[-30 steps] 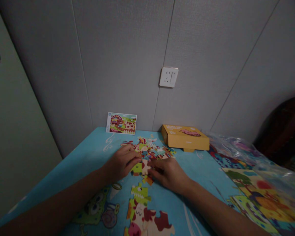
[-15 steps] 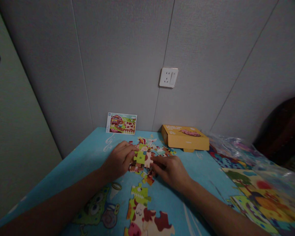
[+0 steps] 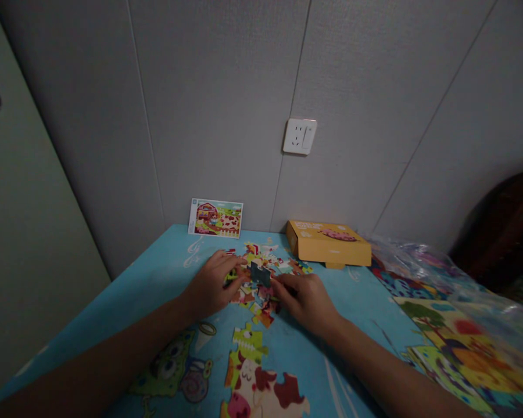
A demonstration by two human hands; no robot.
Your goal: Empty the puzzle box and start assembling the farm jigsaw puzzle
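Between the thumb and fingers of my right hand [image 3: 307, 302] is a jigsaw puzzle piece [image 3: 260, 274], tilted up so its plain dark back shows. My left hand [image 3: 211, 284] is just left of that piece, over the pile, thumb and fingers apart with loose pieces visible in the gap. Beneath and behind both hands lies the pile of loose puzzle pieces [image 3: 283, 266]. Closer to me, a joined section of puzzle [image 3: 253, 386] shows a brown and white cow, with green fence pieces above it.
A picture card [image 3: 215, 218] of a farm leans against the wall at the back left. The yellow puzzle box [image 3: 331, 244] lies at the back right. Clear plastic wrapping [image 3: 422, 261] and other colourful pictures [image 3: 466, 342] lie along the right side of the blue tablecloth [image 3: 157, 278].
The light green and cow-patterned pieces held up between my hands no longer show there; a piece with its dark back showing is now in my right hand. My left thumb and fingers have spread.
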